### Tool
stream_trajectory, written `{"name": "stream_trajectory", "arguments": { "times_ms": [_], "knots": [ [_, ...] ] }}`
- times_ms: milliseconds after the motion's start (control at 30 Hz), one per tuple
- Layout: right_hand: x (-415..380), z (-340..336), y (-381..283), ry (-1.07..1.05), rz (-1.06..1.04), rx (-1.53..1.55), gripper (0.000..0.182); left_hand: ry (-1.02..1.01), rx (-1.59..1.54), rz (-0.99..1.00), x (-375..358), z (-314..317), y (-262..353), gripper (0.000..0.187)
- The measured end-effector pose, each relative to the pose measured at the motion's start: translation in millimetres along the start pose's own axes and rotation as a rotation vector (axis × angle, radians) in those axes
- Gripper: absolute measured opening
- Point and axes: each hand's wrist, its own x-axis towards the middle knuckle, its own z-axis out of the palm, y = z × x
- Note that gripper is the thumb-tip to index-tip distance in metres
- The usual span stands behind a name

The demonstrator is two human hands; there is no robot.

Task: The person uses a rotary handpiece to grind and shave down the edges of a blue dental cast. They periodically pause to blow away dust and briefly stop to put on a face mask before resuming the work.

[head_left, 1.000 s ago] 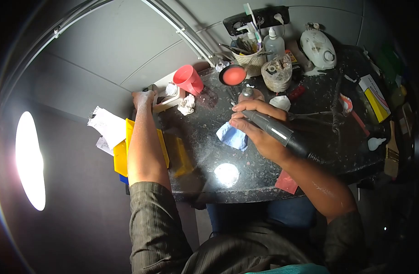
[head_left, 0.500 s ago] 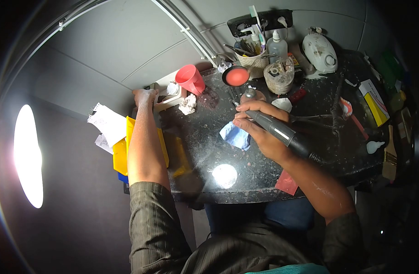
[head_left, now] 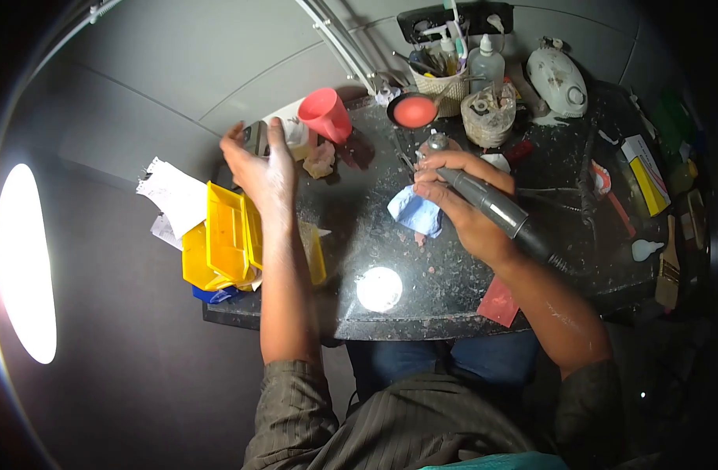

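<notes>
My left hand [head_left: 261,168] is raised over the back left of the bench, thumb and fingers apart, with nothing visible in it. Beyond its fingers stands a dark grey box-shaped object [head_left: 256,139], partly hidden. My right hand [head_left: 467,211] grips a black rotary handpiece [head_left: 496,207] at a slant, its tip end toward the back left. Just below those fingers a light blue plaster-like block [head_left: 418,215] lies on the bench. Behind the handpiece's front end is a small metal-topped container [head_left: 437,142]. Close to my left hand are a pink mug [head_left: 325,117] and a crumpled pale wad [head_left: 320,160].
Yellow bins [head_left: 226,239] and white paper [head_left: 175,196] flank my left forearm. At the back stand a brush-filled basket [head_left: 447,86], a clear bottle [head_left: 486,66] and a crusted tub [head_left: 488,117]. A pink sheet [head_left: 500,301] lies at the front edge; a paintbrush [head_left: 669,266] is far right.
My left hand has drawn back from the grey object at the wall, shifting right and spreading its fingers. My right hand keeps holding the handpiece. The view has shifted slightly.
</notes>
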Motion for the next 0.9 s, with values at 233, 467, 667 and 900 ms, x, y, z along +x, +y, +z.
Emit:
{"name": "stream_trajectory", "arguments": {
  "times_ms": [233,467,667,900],
  "knots": [
    [-4.1,4.3,-2.1,0.009,0.067,-0.032,0.022,-0.781,-0.757,-0.258,-109.1,-6.5,22.0,0.033],
    [-8.6,9.5,2.2,-0.020,0.070,-0.169,0.021,-1.146,-0.781,-0.368,-111.8,-17.0,21.5,0.052],
    [-8.4,7.2,11.3,0.000,0.055,-0.166,0.022,-1.239,-1.044,-0.659,-123.6,-8.0,18.2,0.052],
    [-7.0,10.9,0.9,0.019,0.156,-0.120,0.021,-0.314,-0.645,-0.236,-56.6,10.0,-9.9,0.014]
  ]
}}
